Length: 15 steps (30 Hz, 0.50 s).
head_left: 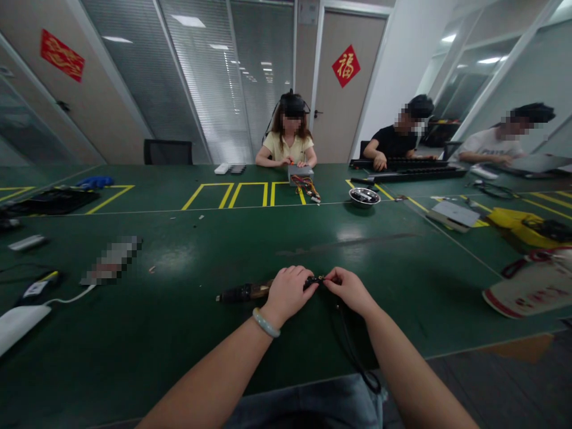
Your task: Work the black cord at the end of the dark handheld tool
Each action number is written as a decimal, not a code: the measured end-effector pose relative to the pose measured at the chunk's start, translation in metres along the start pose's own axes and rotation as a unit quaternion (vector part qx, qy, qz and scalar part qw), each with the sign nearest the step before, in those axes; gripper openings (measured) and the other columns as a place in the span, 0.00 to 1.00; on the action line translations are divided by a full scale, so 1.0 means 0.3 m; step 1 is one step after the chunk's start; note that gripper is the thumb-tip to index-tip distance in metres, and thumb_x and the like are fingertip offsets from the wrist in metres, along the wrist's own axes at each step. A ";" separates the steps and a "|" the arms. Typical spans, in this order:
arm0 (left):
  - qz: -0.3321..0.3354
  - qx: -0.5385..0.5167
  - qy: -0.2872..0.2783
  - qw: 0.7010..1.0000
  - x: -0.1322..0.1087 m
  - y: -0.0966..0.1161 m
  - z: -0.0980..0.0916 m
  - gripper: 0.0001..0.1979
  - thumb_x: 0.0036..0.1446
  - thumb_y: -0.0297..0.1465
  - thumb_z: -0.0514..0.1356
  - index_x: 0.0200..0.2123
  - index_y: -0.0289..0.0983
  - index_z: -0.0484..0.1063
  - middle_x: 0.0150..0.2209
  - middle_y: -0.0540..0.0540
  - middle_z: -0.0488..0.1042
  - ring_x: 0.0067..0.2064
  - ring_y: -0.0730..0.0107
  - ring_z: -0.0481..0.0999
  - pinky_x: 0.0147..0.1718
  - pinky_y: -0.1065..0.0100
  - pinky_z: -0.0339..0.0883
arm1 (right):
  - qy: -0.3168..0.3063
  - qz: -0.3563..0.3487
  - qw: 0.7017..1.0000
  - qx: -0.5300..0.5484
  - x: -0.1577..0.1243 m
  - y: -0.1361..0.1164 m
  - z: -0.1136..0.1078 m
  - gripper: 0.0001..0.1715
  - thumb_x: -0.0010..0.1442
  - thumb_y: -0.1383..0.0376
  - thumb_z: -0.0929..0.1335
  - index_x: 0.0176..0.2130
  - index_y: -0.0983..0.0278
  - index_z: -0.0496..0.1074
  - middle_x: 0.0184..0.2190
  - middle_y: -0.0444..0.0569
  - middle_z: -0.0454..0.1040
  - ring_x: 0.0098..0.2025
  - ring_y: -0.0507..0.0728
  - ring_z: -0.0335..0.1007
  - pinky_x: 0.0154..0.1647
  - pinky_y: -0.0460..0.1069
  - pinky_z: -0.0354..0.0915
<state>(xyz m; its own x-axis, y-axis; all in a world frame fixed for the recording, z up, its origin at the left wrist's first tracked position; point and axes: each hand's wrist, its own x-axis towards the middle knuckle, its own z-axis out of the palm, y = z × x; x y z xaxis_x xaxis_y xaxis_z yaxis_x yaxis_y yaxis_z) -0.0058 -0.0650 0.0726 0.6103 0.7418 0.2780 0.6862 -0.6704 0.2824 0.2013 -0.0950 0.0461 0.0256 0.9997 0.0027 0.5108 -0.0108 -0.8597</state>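
Note:
A dark, long tool-like object point(243, 292) with a brownish middle lies on the green table point(179, 339), its tip pointing left. My left hand point(289, 292), with a pale bracelet at the wrist, is wrapped over its right part. Just right of that, my right hand point(348, 288) pinches a small dark piece point(320, 280) at the object's right end, thumb and forefinger together. A black cord point(348, 339) runs from beneath my right hand down over the table's near edge. What my left fingers cover is hidden.
Ahead right stands a metal bowl point(364, 198) with small parts. A person across handles a grey box with coloured wires point(301, 174); two people work at the right. A cloth bag point(531, 283) lies right, a cabled white device point(22, 325) left.

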 end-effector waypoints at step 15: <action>-0.008 -0.017 -0.032 0.999 -0.031 -0.097 -0.075 0.26 0.62 0.46 0.56 0.59 0.41 0.64 0.56 0.43 0.70 0.57 0.57 0.68 0.54 0.57 0.61 | -0.054 -0.004 0.998 0.033 -0.007 0.015 -0.023 0.10 0.55 0.59 0.70 0.33 0.64 0.71 0.28 0.43 0.73 0.29 0.52 0.67 0.29 0.45 0.61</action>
<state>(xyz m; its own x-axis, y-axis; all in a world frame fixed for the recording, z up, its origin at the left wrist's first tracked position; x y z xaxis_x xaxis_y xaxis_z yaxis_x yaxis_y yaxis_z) -0.0404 -0.0529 0.0825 0.6248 0.7507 0.2146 0.6822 -0.6586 0.3175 0.2096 -0.0973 0.0459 -0.0732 0.9964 -0.0435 0.4522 -0.0057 -0.8919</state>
